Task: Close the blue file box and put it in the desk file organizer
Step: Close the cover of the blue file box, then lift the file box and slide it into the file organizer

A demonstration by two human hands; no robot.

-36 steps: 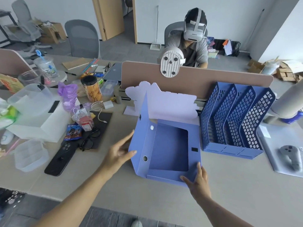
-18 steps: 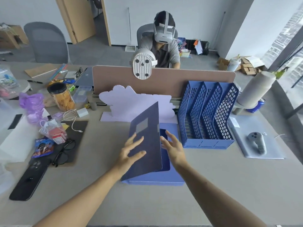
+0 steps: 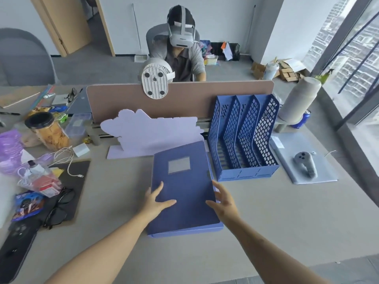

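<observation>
The blue file box (image 3: 184, 181) lies flat on the desk in front of me, its dark lid folded down over it with a grey label window on top. My left hand (image 3: 154, 200) rests flat on the lid's near left part, fingers spread. At the box's right edge my right hand (image 3: 222, 198) has its fingers apart, touching the lid's side. The blue mesh desk file organizer (image 3: 244, 138) stands upright just right of the box, against the divider, its slots showing nothing inside.
A lilac cut-out board (image 3: 151, 132) leans on the brown divider (image 3: 184, 99) behind the box. Left: jar (image 3: 48, 131), cables, glasses (image 3: 58, 208), black mat. Right: grey pad with a controller (image 3: 305, 163), a tall grey cylinder (image 3: 299, 99). A person sits opposite.
The lid swung from standing open at the left to lying flat over the box. Both hands followed it down, and my view shifted to the right.
</observation>
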